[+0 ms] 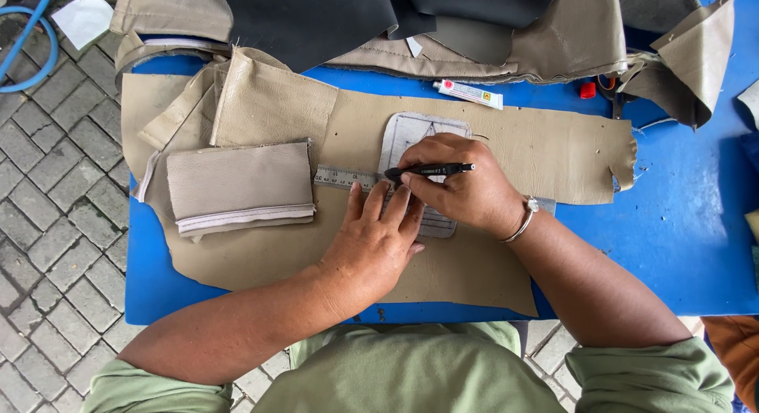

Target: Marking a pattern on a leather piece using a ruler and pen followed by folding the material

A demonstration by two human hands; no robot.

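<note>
A folded tan leather piece with a stitched edge is seen at the left, lying on a larger tan sheet spread over the blue surface. Just right of the fold, a steel ruler lies across the sheet, its right end passing under the hands.

The left hand is laid flat, fingers spread and pressed down on the ruler and on a grey template; nothing is gripped, only held in place. The template sits on the sheet, mostly covered by both hands, its rounded top edge showing above them.

The right hand is closed around a black pen, held nearly level, tip pointing left at the ruler's edge. Whether the tip touches the template cannot be made out for certain.

Step judged in hand: marking a line along the ruler over the template. The next move would call for steady downward pressure from the left hand so that ruler and template do not slip, and a pen stroke kept tight against the ruler's edge.

Further right and behind, a white glue tube lies near the sheet's top edge, and red-handled scissors are partly hidden under more leather.
</note>
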